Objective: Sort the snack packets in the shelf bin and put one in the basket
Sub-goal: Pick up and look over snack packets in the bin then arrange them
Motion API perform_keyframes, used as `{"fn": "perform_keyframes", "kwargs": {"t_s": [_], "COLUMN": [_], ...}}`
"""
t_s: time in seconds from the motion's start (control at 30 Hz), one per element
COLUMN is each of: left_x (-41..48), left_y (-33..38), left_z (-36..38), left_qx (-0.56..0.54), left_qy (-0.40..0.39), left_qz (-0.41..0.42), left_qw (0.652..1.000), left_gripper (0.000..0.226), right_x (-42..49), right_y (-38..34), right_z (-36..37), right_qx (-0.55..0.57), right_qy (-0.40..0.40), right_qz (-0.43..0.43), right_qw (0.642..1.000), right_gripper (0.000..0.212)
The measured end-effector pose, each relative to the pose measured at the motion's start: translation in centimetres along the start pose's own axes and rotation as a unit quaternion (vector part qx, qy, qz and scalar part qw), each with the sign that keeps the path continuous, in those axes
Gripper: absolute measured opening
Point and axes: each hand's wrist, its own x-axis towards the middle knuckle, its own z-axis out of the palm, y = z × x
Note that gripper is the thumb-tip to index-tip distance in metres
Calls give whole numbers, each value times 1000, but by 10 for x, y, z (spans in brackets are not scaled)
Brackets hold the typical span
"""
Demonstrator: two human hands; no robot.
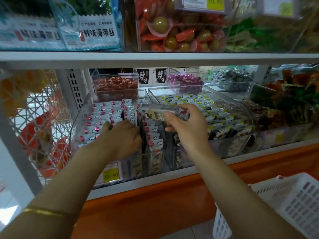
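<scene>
A clear shelf bin [81,123] on the lower shelf holds rows of silver snack packets [101,116] with red dots. My left hand [123,137] is inside the bin, fingers flat against the upright packets and pressing them leftward. My right hand [187,123] is above the bin's right side and pinches one packet [158,112], silver with a beige label, held lying flat over the rows. A white plastic basket [290,209] stands at the lower right, below the shelf edge; its inside is mostly out of view.
To the right, a second clear bin [245,107] holds black, white and yellow packets. More clear bins of wrapped sweets stand behind. An upper shelf [155,57] runs just above. An orange ledge [172,192] fronts the shelf, with a yellow price tag [111,175].
</scene>
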Motion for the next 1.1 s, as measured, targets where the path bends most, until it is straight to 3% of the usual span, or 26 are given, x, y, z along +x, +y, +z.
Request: {"fn": "perform_keyframes", "kwargs": {"t_s": [0.17, 0.3, 0.37, 0.47, 0.53, 0.6, 0.7, 0.77, 0.87, 0.97, 1.1], "left_x": [-27, -31, -33, -37, -40, -43, -47, -48, -48, -48, -44], "left_y": [1, -1, -1, 0, 2, 2, -3, -9, -17, -17, -20], "left_z": [6, 2, 3, 4, 2, -2, -10, -17, -20, -17, -15], "left_qx": [-66, -80, -83, -92, -104, -132, -196, -203, -190, -184, -188], "left_qy": [39, 34, 36, 42, 46, 43, 51, 61, 70, 69, 68], "left_qz": [2, 9, 11, 24, 34, 39, 46, 42, 32, 20, 7], "left_qw": [997, 996, 996, 995, 993, 990, 978, 976, 979, 980, 980], "left_gripper": [47, 43, 45, 47, 47, 44, 19, 23, 20, 16, 26], "right_x": [6, 22, 32, 46, 51, 55, 60, 61, 59, 63, 71], "right_y": [-6, -12, -16, -18, -16, -14, -14, -12, -7, -10, -13], "right_z": [7, 24, 37, 57, 68, 74, 76, 77, 78, 78, 79], "right_qx": [-79, -195, -269, -412, -482, -512, -520, -557, -612, -587, -551], "right_qy": [-15, -72, -132, -221, -283, -326, -352, -369, -376, -387, -389], "right_qz": [-67, -139, -172, -201, -194, -175, -154, -162, -183, -154, -135], "right_qw": [995, 968, 938, 861, 806, 775, 763, 726, 671, 694, 726], "right_gripper": [28, 24, 25, 32, 25, 16, 21, 18, 31, 49, 41]}}
